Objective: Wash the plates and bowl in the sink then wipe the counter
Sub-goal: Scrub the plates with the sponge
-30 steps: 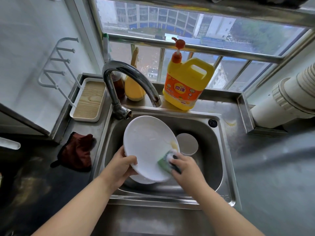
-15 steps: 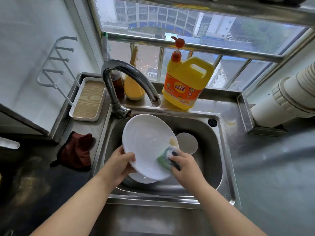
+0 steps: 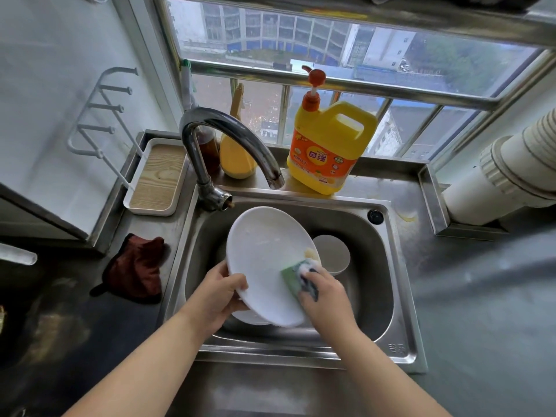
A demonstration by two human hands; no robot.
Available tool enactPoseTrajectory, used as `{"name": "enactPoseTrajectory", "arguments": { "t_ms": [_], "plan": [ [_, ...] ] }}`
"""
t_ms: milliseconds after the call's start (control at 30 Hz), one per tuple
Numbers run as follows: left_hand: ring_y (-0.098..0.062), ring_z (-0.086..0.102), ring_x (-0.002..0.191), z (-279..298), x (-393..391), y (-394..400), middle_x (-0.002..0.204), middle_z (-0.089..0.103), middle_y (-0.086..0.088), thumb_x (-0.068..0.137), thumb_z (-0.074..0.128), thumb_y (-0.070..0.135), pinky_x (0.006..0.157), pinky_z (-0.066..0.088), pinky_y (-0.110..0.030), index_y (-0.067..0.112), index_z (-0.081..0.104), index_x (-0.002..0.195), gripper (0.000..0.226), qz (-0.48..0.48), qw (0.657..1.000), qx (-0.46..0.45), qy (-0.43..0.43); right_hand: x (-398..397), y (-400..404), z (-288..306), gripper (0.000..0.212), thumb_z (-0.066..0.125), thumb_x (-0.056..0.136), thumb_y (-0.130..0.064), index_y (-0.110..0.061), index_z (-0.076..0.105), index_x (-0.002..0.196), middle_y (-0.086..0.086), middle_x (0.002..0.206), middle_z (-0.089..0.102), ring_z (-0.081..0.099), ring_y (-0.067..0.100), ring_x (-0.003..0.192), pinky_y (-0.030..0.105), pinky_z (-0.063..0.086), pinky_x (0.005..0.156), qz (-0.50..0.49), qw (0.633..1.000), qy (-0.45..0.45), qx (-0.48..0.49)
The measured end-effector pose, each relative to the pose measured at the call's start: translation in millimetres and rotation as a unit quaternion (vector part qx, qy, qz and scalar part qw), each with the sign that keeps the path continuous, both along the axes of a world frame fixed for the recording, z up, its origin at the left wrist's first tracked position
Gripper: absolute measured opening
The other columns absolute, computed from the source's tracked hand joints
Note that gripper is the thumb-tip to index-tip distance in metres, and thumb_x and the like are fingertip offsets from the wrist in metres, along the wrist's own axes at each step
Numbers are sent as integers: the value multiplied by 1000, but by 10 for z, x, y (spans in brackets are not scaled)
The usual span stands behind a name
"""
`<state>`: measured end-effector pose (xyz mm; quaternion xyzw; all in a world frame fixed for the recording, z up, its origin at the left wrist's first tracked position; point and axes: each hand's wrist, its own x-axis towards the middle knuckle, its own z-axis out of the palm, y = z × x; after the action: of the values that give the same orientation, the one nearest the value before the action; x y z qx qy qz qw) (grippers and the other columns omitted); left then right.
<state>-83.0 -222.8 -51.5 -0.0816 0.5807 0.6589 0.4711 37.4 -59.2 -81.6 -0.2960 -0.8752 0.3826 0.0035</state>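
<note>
A white plate (image 3: 264,254) is held tilted above the steel sink (image 3: 400,296). My left hand (image 3: 218,293) grips its lower left rim, thumb on the face. My right hand (image 3: 323,291) holds a green sponge (image 3: 293,275) with foam against the plate's lower right face. A yellowish smear sits on the plate just above the sponge. A second white plate (image 3: 249,318) lies on the sink floor, mostly hidden under the held one. A small white bowl (image 3: 332,255) sits in the sink to the right.
The curved tap (image 3: 228,136) arches over the sink's back left. A yellow detergent jug (image 3: 328,152), an orange bottle (image 3: 236,158) and a dark bottle (image 3: 209,150) stand on the sill. A brown cloth (image 3: 135,269) lies on the left counter beside a wood-lined tray (image 3: 156,179).
My right hand has slid the sponge slightly left and up on the plate. The left hand keeps its hold on the rim.
</note>
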Motion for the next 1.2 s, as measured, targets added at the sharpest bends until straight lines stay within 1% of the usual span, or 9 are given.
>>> {"name": "enactPoseTrajectory", "arguments": {
  "t_ms": [167, 300, 500, 633, 767, 867, 967, 1100, 1200],
  "plan": [
    [-38, 66, 95, 43, 73, 119, 114, 64, -26, 83, 46, -13, 68, 60, -41, 5, 56, 120, 43, 10, 1000, 1, 13, -166, -248, 141, 34, 65, 86, -19, -19, 63, 120, -8, 135, 50, 47, 8, 117, 3, 30, 93, 21, 998, 51, -23],
    [-37, 68, 90, 44, 60, 107, 105, 69, -23, 80, 47, -14, 69, 59, -42, 2, 58, 118, 43, 36, 999, 10, -14, -300, -375, 161, 34, 67, 84, -17, -20, 65, 118, -2, 140, 49, 47, 17, 122, 22, 35, 105, 64, 994, 87, -32],
    [-38, 58, 106, 55, 58, 31, 115, 62, -18, 83, 44, -12, 76, 58, -44, 9, 56, 116, 41, 19, 1000, -4, -18, -257, 130, -1, 35, 62, 83, -8, -17, 64, 117, -4, 135, 53, 52, 31, 114, 25, 38, 95, -21, 999, 14, 21],
    [-30, 67, 85, 51, 20, 80, 98, 70, -16, 85, 40, -14, 61, 59, -37, 7, 59, 112, 40, 45, 999, 12, -20, -300, -197, 161, 34, 63, 83, -11, -15, 65, 117, -4, 135, 51, 48, 17, 120, 5, 26, 96, 39, 997, 60, -10],
    [-36, 68, 92, 75, -55, 45, 106, 70, -22, 83, 50, -9, 74, 60, -46, 3, 60, 115, 35, 46, 998, 28, -26, -259, -385, 232, 39, 66, 84, -18, -20, 63, 123, -3, 146, 43, 41, 17, 127, 19, 27, 106, 112, 990, 76, -34],
    [-36, 64, 98, 60, -102, -17, 112, 66, -22, 72, 54, -5, 65, 60, -42, 5, 59, 114, 44, 58, 998, 4, -26, -200, -72, 93, 37, 67, 80, -16, -19, 67, 118, -1, 142, 49, 50, 27, 122, 25, 33, 104, 105, 994, 43, 3],
    [-38, 60, 109, 82, -141, -38, 116, 65, -16, 85, 45, -6, 69, 59, -41, 11, 58, 119, 40, 39, 999, -16, -14, -129, 230, 46, 37, 63, 85, -17, -20, 64, 121, -6, 142, 48, 52, 33, 112, 36, 42, 100, 79, 995, -5, 60],
    [-32, 61, 98, 140, -183, 50, 108, 65, -15, 92, 45, 3, 65, 60, -39, 12, 59, 110, 25, 58, 998, -26, -10, -111, -18, 143, 39, 55, 86, -19, -19, 60, 125, -1, 142, 48, 51, 33, 105, 40, 41, 99, 86, 989, 7, 121],
    [-33, 62, 92, 164, -232, 92, 104, 65, -17, 93, 43, 6, 65, 58, -41, 10, 58, 110, 23, 66, 997, -37, -6, -57, -341, 198, 38, 52, 85, -26, -19, 61, 122, -1, 145, 46, 50, 27, 112, 33, 35, 101, 146, 986, 54, 56]
  ]
}}
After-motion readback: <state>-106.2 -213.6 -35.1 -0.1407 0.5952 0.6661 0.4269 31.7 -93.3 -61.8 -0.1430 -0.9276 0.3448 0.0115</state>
